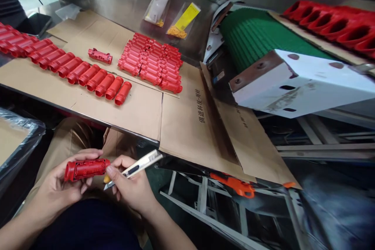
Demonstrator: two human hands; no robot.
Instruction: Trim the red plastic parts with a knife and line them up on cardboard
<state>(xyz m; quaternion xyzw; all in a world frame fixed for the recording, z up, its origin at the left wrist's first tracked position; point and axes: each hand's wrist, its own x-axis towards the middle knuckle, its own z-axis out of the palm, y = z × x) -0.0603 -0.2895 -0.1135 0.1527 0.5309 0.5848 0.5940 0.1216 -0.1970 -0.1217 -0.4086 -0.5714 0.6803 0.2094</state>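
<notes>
My left hand point(63, 187) is wrapped round a red plastic housing point(86, 169), its open side with inner ribs facing up. A white utility knife point(140, 165) lies in my right hand point(131, 185), its blade pointing down and left, close to the housing's right end. My right fingertips touch that end of the housing. A small yellow piece shows beside the blade; what it belongs to I cannot tell. On the cardboard point(140, 113) above my hands runs a row of red housings point(84, 73), with a stacked block of them point(152, 62) behind and a single one point(100, 56) between.
A green conveyor belt point(252, 39) with a white metal end point(293, 86) stands at the right, carrying more red parts point(336, 23). Two plastic bags point(184, 19) hang behind the table. A plastic-lined box point(32, 133) is at the left. An orange tool point(234, 185) sits below the cardboard edge.
</notes>
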